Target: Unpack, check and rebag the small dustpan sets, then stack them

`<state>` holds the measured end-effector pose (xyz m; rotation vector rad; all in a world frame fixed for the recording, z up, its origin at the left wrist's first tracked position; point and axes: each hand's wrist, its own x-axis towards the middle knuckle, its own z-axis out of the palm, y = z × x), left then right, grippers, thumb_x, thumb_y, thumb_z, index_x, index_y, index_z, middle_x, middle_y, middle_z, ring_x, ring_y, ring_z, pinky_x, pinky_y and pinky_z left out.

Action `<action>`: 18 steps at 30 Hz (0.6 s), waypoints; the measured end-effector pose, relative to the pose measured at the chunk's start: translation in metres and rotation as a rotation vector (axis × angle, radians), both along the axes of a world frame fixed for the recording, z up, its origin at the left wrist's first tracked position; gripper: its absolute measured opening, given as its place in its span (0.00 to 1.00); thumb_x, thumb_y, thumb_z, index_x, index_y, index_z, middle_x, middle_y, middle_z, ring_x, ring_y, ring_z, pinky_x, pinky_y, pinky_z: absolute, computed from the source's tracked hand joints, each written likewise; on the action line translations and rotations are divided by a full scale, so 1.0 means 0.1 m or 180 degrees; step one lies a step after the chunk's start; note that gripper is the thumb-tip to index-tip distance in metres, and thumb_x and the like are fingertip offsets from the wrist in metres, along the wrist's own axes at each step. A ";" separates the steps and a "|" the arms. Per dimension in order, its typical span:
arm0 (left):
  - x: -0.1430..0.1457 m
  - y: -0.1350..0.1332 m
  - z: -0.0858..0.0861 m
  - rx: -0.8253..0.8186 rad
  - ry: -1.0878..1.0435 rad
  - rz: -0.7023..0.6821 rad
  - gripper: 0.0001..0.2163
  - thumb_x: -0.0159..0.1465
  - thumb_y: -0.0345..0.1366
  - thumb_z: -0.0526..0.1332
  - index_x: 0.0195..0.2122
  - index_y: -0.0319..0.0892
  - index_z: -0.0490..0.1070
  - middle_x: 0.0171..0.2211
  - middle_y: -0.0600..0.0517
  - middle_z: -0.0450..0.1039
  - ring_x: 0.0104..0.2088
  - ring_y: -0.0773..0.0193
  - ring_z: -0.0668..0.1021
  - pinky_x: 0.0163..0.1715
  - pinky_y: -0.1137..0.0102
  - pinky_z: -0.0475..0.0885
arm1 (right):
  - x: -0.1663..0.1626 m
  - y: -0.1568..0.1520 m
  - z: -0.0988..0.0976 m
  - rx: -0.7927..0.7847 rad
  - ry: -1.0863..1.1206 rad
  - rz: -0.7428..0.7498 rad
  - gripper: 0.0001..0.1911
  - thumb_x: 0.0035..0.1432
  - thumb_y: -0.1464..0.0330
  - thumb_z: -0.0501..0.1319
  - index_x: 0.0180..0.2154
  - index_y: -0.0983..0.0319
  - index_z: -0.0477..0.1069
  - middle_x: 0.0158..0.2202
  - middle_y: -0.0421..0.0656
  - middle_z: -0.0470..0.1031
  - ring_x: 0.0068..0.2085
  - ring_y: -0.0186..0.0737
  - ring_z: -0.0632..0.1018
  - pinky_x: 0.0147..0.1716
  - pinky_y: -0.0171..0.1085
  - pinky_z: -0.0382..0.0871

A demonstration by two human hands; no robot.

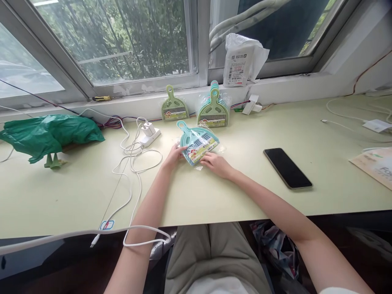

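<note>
Along the desk (239,200) I see a green bag (52,132) at nine o'clock, the left hand (173,157) pinching the eight-o'clock edge of a wrapped turquoise dustpan set (199,143) — my clock's centre — the right hand (218,165) pinching it at five, and a phone (288,168) just past three.

the phone (288,168) lies right of the front dustpan (199,145).

glossy film (200,143) over smooth plastic dustpan (190,136)
</note>
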<state>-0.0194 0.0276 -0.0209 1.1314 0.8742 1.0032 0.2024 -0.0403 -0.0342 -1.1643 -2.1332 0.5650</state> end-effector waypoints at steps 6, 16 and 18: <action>-0.04 -0.06 0.08 0.0056 -0.0274 -0.0201 0.26 0.53 0.36 0.69 0.54 0.43 0.66 0.41 0.50 0.78 0.34 0.66 0.80 0.36 0.69 0.78 | 0.05 0.11 -0.08 -0.1234 0.1648 -0.0520 0.27 0.60 0.46 0.55 0.31 0.62 0.76 0.34 0.47 0.79 0.31 0.39 0.77 0.33 0.40 0.72; -0.13 -0.12 0.15 0.0020 0.0680 -0.1435 0.23 0.58 0.46 0.66 0.54 0.45 0.70 0.46 0.45 0.78 0.46 0.57 0.80 0.47 0.62 0.77 | 0.20 0.19 -0.07 -0.1759 0.3440 -0.0944 0.21 0.45 0.59 0.72 0.40 0.61 0.73 0.44 0.45 0.80 0.43 0.42 0.80 0.47 0.41 0.75; -0.15 -0.10 0.13 0.0029 0.0870 -0.1505 0.23 0.56 0.46 0.68 0.51 0.42 0.72 0.45 0.44 0.78 0.44 0.57 0.81 0.45 0.64 0.77 | 0.26 0.22 -0.08 -0.1782 0.3297 -0.0950 0.21 0.45 0.61 0.72 0.41 0.61 0.73 0.44 0.45 0.80 0.43 0.42 0.80 0.46 0.42 0.76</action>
